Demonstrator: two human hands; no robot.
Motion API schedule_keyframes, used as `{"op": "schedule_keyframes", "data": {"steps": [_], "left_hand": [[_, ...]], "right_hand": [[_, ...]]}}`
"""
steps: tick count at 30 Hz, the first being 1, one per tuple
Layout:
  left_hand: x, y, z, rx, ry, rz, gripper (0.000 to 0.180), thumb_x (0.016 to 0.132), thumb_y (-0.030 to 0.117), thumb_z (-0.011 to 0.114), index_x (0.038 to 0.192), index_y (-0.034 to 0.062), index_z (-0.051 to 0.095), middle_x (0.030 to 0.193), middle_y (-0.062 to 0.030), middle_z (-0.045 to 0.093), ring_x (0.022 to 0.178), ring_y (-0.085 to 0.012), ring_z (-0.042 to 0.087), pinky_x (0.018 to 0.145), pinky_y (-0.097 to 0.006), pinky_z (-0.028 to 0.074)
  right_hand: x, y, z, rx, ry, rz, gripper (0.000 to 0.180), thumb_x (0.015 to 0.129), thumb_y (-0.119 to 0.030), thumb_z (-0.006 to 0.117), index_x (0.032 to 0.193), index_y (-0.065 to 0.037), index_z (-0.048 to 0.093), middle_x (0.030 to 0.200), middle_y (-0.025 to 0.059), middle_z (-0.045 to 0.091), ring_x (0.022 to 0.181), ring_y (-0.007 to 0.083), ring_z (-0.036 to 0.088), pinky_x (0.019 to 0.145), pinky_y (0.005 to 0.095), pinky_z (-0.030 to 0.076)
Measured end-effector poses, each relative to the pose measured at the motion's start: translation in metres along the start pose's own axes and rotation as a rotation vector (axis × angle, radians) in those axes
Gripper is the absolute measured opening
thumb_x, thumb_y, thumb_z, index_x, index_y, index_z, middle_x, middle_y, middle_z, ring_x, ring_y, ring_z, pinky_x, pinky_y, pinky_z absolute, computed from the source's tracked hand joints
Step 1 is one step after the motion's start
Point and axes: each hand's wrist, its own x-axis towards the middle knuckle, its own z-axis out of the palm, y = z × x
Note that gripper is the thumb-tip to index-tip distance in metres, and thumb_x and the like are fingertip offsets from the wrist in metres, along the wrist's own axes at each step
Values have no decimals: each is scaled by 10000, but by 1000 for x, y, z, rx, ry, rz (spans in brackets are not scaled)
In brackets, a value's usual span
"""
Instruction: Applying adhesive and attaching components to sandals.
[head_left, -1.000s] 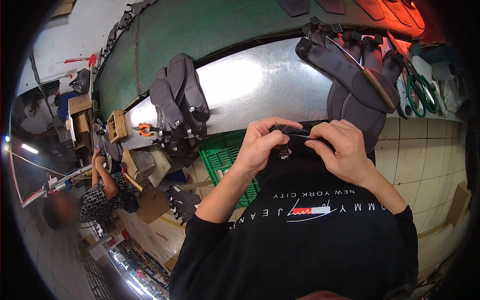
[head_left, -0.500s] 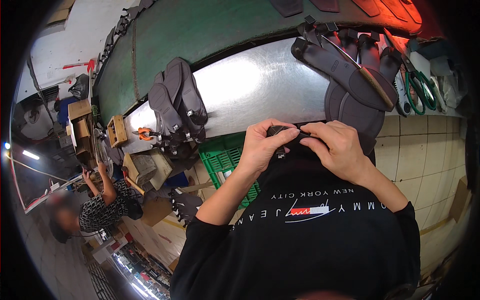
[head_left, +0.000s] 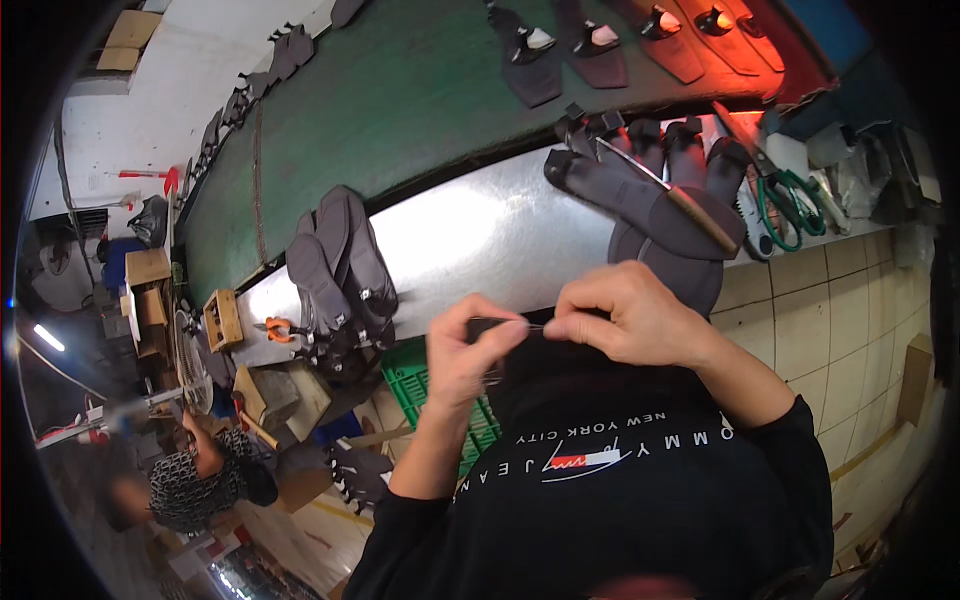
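Note:
In front of my chest, my left hand [head_left: 462, 352] is closed round a small dark strap piece [head_left: 484, 326], most of it hidden by the fingers. Close by on the right, my right hand [head_left: 628, 316] pinches the end of a thin pale strand [head_left: 537, 326] that spans the short gap between both sets of fingertips. Whether it is thread or a thin strip is too small to tell. Beyond my hands runs a shiny metal ledge [head_left: 480, 215]. Dark shoe soles [head_left: 665, 205] lie fanned on its right part, a wood-handled tool [head_left: 700, 215] across them.
More dark soles with buckles [head_left: 340, 265] and orange-handled pliers [head_left: 277, 328] sit at the ledge's left. Green-handled scissors [head_left: 785, 205] lie far right. Past the ledge, a green belt [head_left: 400, 110] carries sandal soles [head_left: 595, 45]. A green crate [head_left: 408, 385] stands below; another person [head_left: 200, 480] works at left.
My hands have moved slightly apart, and a thin strand now shows between them. The view has shifted, with more soles on the belt in sight.

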Motion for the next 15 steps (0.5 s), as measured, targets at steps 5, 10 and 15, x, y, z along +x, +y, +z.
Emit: {"op": "schedule_keyframes", "data": {"steps": [5,10,15], "left_hand": [[7,-7,-51,-627,377,235,183,914,204,572,988,40,605,835,-31,636,609,-85,579,480,-215,435],[23,-60,-62,-889,438,-61,342,916,271,590,1203,89,547,1119,-48,613,968,-185,607,694,-297,560],[33,-71,-44,-1090,244,-237,299,910,241,596,1171,101,552,1131,-64,606,1035,-217,588,795,-355,557]], "right_hand": [[26,6,-51,-204,872,-250,103,876,-50,581,900,15,658,856,112,664,790,189,626,707,282,482],[-6,74,-51,-678,747,70,121,797,-118,663,881,-32,642,785,92,592,747,285,568,687,384,445],[-3,85,-52,-737,774,-46,84,815,-41,610,890,-5,624,835,135,575,809,329,553,735,393,442]]}}
